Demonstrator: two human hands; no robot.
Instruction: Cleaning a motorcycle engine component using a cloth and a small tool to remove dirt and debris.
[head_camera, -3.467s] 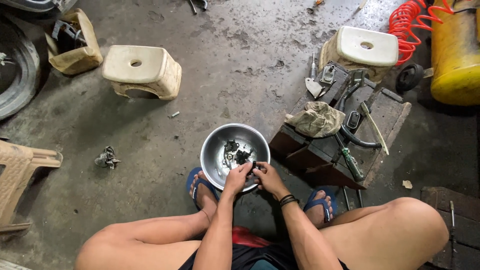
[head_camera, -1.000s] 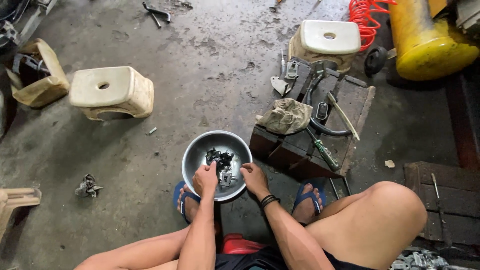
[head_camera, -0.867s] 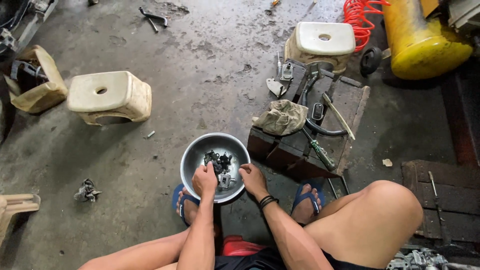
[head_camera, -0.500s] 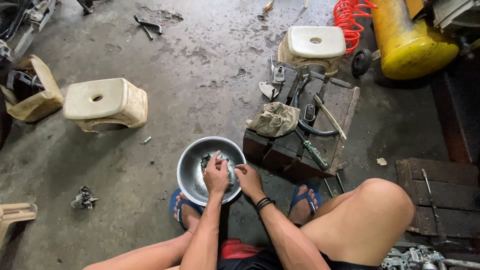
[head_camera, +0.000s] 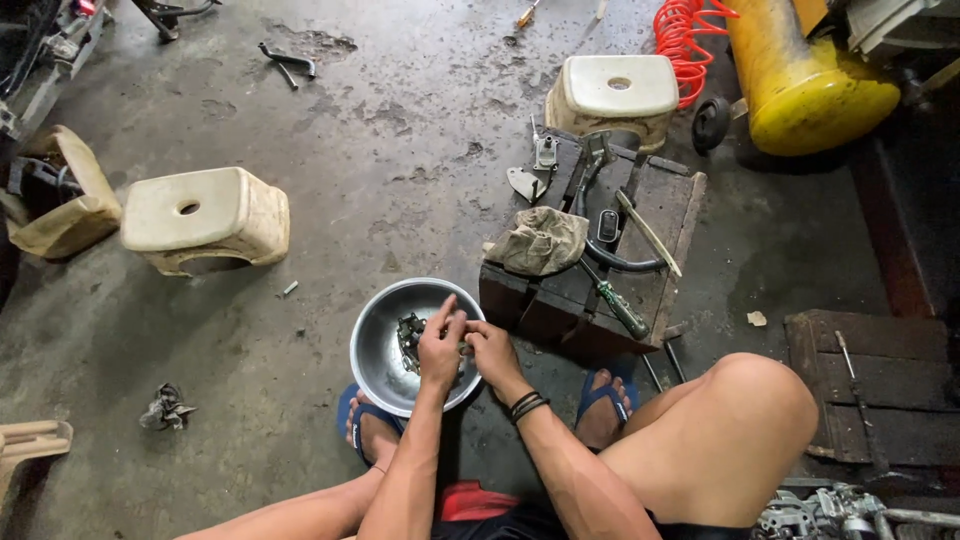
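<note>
From the head view, a person sits low over a round metal bowl (head_camera: 385, 345) that rests on the concrete floor (head_camera: 400, 150) between two feet in blue sandals. Dark small metal parts (head_camera: 409, 330) lie in a heap inside the bowl, left of its middle. The left hand (head_camera: 441, 345) hovers over the bowl's centre, index finger stretched up and away from the body, the other fingers curled; whether it pinches anything cannot be told. The right hand (head_camera: 492, 352) sits at the bowl's right rim, its fingers bunched toward the left hand, fingertips touching or almost so. Any piece between them is too small to show its long axis or which way it points. Just right of the bowl stands a dark wooden crate (head_camera: 640, 300), carrying a rag (head_camera: 538, 240) and a green-handled screwdriver (head_camera: 612, 305).
</note>
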